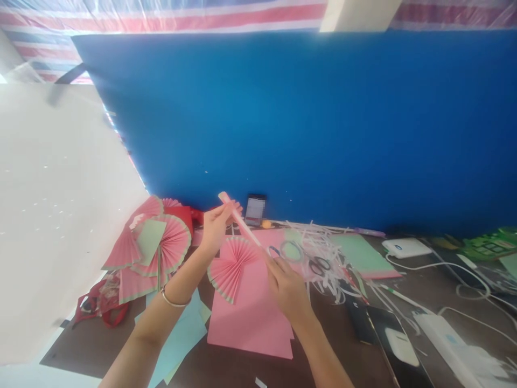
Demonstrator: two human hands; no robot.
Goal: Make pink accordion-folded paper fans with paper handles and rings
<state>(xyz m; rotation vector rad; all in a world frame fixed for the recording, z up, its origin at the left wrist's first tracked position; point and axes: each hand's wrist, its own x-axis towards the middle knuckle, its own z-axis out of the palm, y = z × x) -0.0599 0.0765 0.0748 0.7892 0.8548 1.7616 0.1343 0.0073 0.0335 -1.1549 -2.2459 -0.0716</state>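
Note:
My left hand pinches the upper end of a folded pink paper strip, fingers closed on it. My right hand grips the strip's lower end, fingers curled. The strip slants from upper left to lower right above the table. Just under it lies a pink pleated paper fan on pink paper sheets. A thin bracelet sits on my left wrist.
A pile of finished pink fans lies left. Scissors, tape rings and white paper trimmings sit right of my hands. A phone leans on the blue board. Green paper, power banks, cables and a dark tablet fill the right side.

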